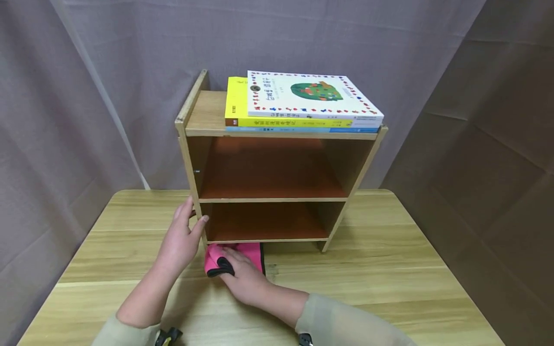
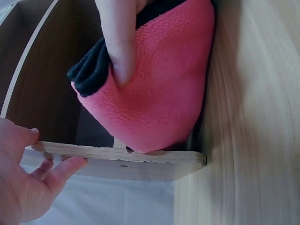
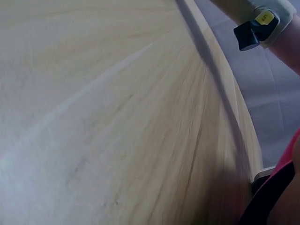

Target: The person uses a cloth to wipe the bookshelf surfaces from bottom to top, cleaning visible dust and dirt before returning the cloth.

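Grey curtain [image 1: 130,72] hangs across the upper frame, and a wood-grain table [image 1: 389,278] fills the lower part. From my remote station I find a wooden shelf unit [image 1: 272,166] upright at centre.

The left hand [image 1: 182,240], left of centre, grips the unit's left side panel [image 1: 192,173] at its front edge, thumb opposite fingers; I judge this steadies the unit. The right hand [image 1: 244,278], lower centre, holds a pink cloth [image 1: 251,252] bunched in its fingers, under the bottom board beside that panel. The bunching presumably suits the low gap.

The books lie flat on the top board, right of its middle, probably because flat stacking needs no support.

Count: one cloth, black-edged; one unit, three boards, two side panels; at least three books, namely white [image 1: 277,103], yellow [image 1: 235,101] and blue [image 1: 277,129]. I cannot tell whether the white layer is one volume or two.
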A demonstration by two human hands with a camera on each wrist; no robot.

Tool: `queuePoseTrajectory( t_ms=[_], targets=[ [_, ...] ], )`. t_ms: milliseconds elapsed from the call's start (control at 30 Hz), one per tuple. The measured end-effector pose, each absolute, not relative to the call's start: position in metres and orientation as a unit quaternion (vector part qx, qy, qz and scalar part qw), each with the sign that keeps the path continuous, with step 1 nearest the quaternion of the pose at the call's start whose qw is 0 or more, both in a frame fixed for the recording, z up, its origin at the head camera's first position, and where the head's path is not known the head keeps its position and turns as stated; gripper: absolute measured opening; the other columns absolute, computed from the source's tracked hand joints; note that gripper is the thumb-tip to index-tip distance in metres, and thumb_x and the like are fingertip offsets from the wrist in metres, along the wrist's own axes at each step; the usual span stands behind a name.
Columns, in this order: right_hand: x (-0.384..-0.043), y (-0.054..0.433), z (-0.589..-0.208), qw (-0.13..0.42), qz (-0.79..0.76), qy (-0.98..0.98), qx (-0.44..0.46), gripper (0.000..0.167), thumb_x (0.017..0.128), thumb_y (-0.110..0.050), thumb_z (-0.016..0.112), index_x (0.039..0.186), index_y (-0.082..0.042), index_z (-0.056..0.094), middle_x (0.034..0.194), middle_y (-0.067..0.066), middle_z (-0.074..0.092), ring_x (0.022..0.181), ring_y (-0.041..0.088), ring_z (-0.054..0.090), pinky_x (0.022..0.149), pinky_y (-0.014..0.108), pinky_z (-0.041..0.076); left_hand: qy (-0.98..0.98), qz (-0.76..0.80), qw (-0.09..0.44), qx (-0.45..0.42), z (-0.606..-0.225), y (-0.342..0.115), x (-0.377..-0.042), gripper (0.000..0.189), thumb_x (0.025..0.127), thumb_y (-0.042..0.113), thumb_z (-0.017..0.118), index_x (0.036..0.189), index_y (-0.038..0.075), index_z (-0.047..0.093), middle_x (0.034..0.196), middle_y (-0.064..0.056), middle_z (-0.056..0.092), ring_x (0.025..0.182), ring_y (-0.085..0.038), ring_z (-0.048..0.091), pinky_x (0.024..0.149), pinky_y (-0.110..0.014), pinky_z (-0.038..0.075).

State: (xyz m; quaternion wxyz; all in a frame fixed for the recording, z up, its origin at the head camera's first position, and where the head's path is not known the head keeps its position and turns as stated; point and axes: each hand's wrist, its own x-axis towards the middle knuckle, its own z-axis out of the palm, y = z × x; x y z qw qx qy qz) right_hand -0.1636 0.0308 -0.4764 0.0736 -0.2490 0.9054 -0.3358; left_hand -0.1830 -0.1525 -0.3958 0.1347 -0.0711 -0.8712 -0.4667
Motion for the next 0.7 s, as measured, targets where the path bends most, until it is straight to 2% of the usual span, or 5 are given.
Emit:
queuePoseTrajectory(
  t_ms=[200,433,700],
  targets=[
    [-0.1654,0.0273,-0.4749,0.066,-0.243,0.93,-0.27,0.054,0.105,-0.049,0.039,0.155,-0.031,0.034,0.159,-0.003,0.032,0.145,0.032,0.031,0.116,0.053,0.026,-0.875,-0.464,0.126,-0.064,-0.3959,-0.1525,-0.1831,0.061,0.104,0.024,0.052,0.158,0.024,0.024,0.151,-0.014,0.035,0.133,-0.039,0.042,0.104,-0.061,0.039],
    [-0.1688,0.0238,-0.4775,0.059,-0.154,0.941,-0.296,0.054,0.1,-0.037,0.051,0.153,-0.03,0.04,0.16,-0.006,0.031,0.146,0.033,0.026,0.119,0.051,0.019,-0.875,-0.466,0.117,-0.06,-0.3952,-0.1517,-0.1823,0.061,0.105,0.026,0.051,0.159,0.021,0.022,0.154,-0.014,0.031,0.135,-0.041,0.04,0.105,-0.061,0.039],
    [-0.1718,0.0206,-0.478,0.048,-0.089,0.948,-0.301,0.055,0.096,-0.031,0.056,0.149,-0.038,0.044,0.157,-0.011,0.034,0.144,0.035,0.03,0.115,0.057,0.025,-0.878,-0.457,0.125,-0.062,-0.3964,-0.1524,-0.1826,0.06,0.105,0.026,0.051,0.158,0.022,0.024,0.154,-0.015,0.032,0.134,-0.042,0.041,0.104,-0.062,0.039]
  ],
)
